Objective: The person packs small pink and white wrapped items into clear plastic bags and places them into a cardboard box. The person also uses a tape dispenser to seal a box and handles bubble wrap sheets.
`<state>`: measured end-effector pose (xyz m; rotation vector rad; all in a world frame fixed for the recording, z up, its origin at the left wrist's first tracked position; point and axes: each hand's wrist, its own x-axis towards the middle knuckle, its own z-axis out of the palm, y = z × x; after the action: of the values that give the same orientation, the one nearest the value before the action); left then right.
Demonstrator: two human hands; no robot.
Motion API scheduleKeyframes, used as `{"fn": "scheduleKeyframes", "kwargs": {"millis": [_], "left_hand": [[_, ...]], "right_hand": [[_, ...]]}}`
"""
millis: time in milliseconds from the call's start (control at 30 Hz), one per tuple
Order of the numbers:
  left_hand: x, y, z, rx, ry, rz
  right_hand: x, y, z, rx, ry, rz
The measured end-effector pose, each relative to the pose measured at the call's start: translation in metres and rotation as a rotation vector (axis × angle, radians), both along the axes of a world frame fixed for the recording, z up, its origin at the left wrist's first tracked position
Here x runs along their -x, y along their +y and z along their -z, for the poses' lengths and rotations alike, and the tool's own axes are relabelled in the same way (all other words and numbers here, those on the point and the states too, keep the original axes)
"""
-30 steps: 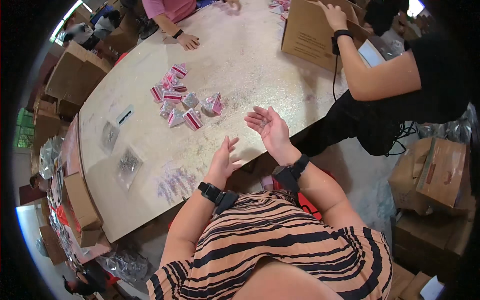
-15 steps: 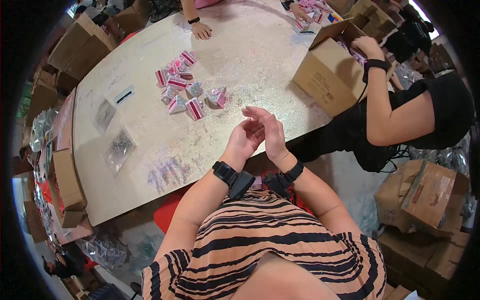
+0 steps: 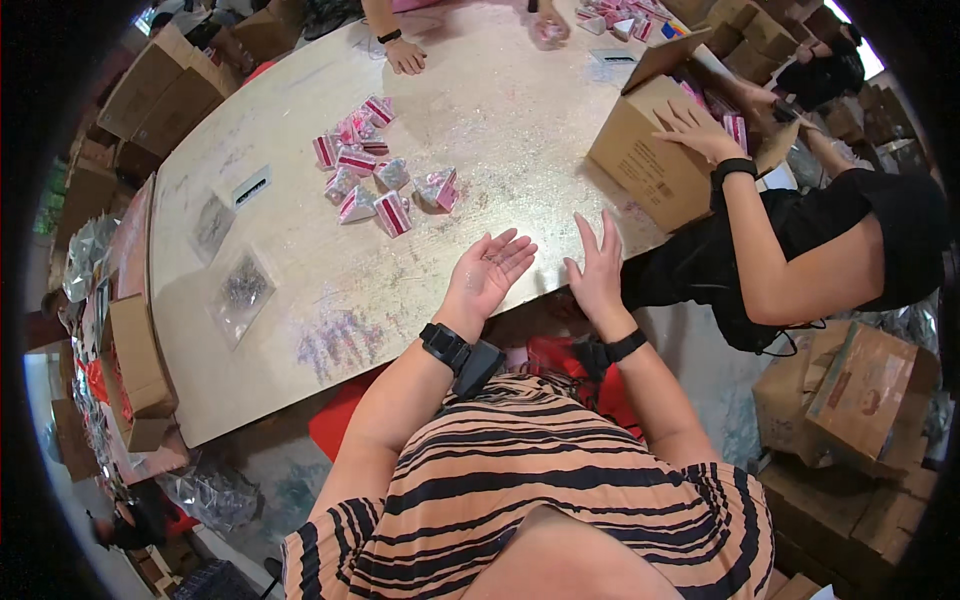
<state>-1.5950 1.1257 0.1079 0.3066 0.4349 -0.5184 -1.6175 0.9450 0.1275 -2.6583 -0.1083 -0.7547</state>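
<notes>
My left hand (image 3: 488, 278) is turned palm up over the table's near edge, fingers stretched out. Tiny shiny specks seem to lie on its palm, too small to name. To its right, my right hand (image 3: 598, 272) hovers apart from it with fingers spread, holding nothing. Beyond them, several small wedge-shaped pieces like cake slices (image 3: 393, 214), pink and white with a dark red stripe, lie in a loose cluster on the white table (image 3: 480, 130). Neither hand touches them.
Two clear bags, one with dark specks (image 3: 243, 294) and a greyish one (image 3: 211, 228), lie at left beside a small label (image 3: 251, 186). A co-worker's hand (image 3: 702, 133) is at an open cardboard box (image 3: 640, 160) on the right. Another person's hand (image 3: 405, 57) rests on the far side.
My hands, cupped together before, have parted; the right moved right and its fingers spread. The co-worker's hand has come out over the box's near edge. Across the table, a blurred hand has moved left.
</notes>
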Motion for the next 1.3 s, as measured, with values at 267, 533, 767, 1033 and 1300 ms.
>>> {"fn": "scheduleKeyframes", "kwargs": {"millis": [267,533,767,1033,1300], "left_hand": [[-0.005,-0.004,0.009,-0.003,-0.151,0.069],[0.001,-0.005,-0.009,-0.055,-0.183,0.099],[0.001,-0.001,-0.01,-0.083,-0.147,0.08],[0.002,0.005,0.004,-0.019,-0.189,0.08],[0.004,0.001,-0.004,-0.023,-0.17,0.089]], "right_hand": [[-0.004,0.039,-0.029,-0.114,0.138,-0.372],[-0.006,0.047,-0.023,-0.13,0.079,-0.442],[-0.01,0.053,-0.021,-0.157,0.061,-0.469],[-0.008,0.058,-0.025,-0.145,0.041,-0.507],[-0.009,0.056,-0.022,-0.124,0.035,-0.537]]}}
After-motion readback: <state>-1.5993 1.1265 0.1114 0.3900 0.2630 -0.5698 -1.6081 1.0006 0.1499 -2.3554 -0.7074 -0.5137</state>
